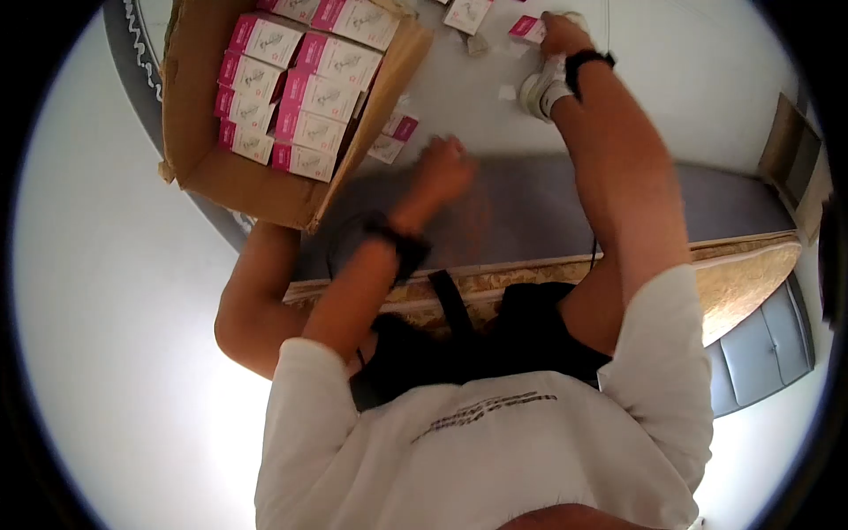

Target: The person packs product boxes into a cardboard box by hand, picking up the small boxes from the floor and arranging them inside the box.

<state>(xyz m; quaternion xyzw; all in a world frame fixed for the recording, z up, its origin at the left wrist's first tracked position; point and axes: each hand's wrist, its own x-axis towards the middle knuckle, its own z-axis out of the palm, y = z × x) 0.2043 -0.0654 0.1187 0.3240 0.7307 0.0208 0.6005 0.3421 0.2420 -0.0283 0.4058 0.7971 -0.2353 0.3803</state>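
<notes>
At the top right, my right hand is closed on the edge of a small pink and white box, beside my shoe. Blurred by motion, my left hand is in the middle; its fingers are too smeared to read. Just up and left of it, another pink and white box lies on the floor next to a cardboard carton. Inside the open carton stand rows of pink and white boxes.
More small boxes and scraps of clear wrapping lie on the pale floor at the top. A grey mat-like surface with a gold patterned edge runs under my legs. A brown cardboard piece stands at the far right.
</notes>
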